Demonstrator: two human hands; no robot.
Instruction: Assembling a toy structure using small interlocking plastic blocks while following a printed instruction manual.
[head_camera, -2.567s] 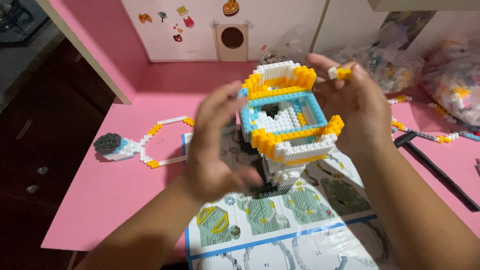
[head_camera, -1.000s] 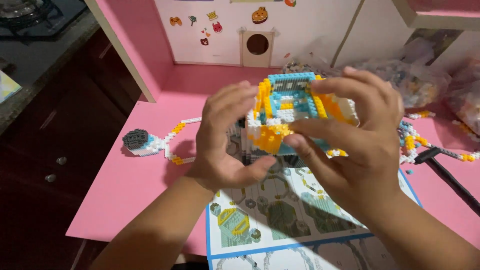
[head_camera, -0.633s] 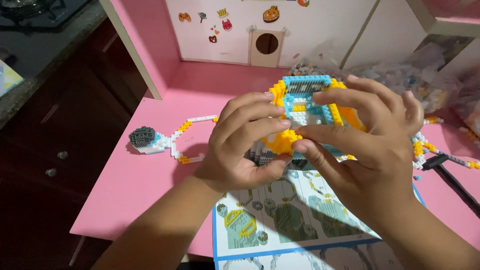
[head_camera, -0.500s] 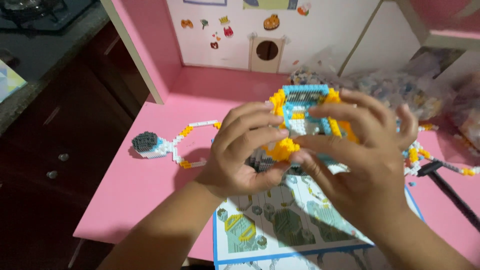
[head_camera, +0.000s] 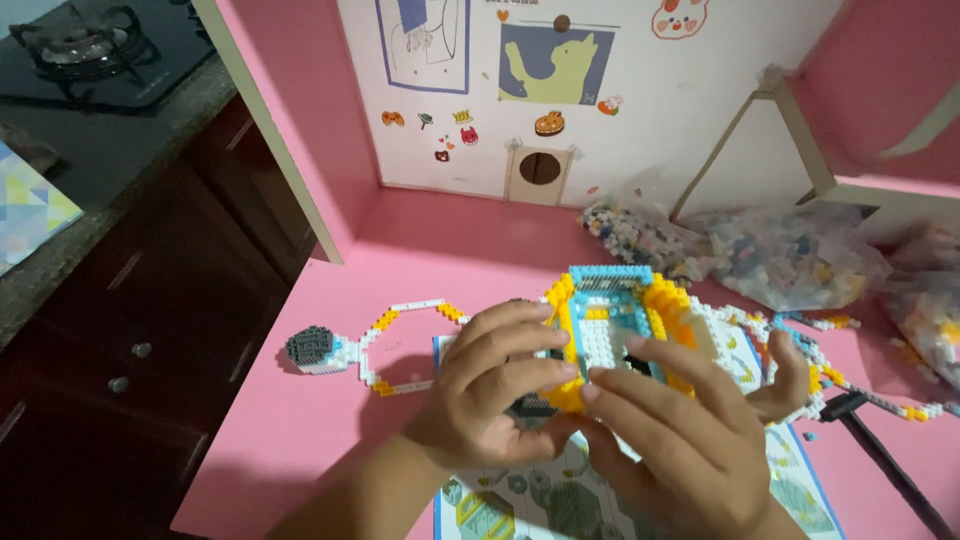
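Note:
A small-brick model (head_camera: 615, 320) in yellow, white and light blue sits low over the pink desk (head_camera: 480, 250). My left hand (head_camera: 490, 385) grips its left side, fingers curled on the yellow edge. My right hand (head_camera: 680, 435) covers its front and right side, fingers spread over the white bricks, thumb hooked round the far right. Under both hands lies a printed instruction sheet (head_camera: 510, 500). The model's lower part is hidden by my hands.
A flat chain of white and orange bricks with a grey end piece (head_camera: 345, 345) lies left of the hands. Clear bags of loose bricks (head_camera: 770, 255) stand at the back right. A black tool (head_camera: 880, 450) lies at the right. A dark cabinet drops off left of the desk.
The model has come down from in front of me towards the desk. The camera has tilted up, showing more of the back wall. Both hands stay on the model.

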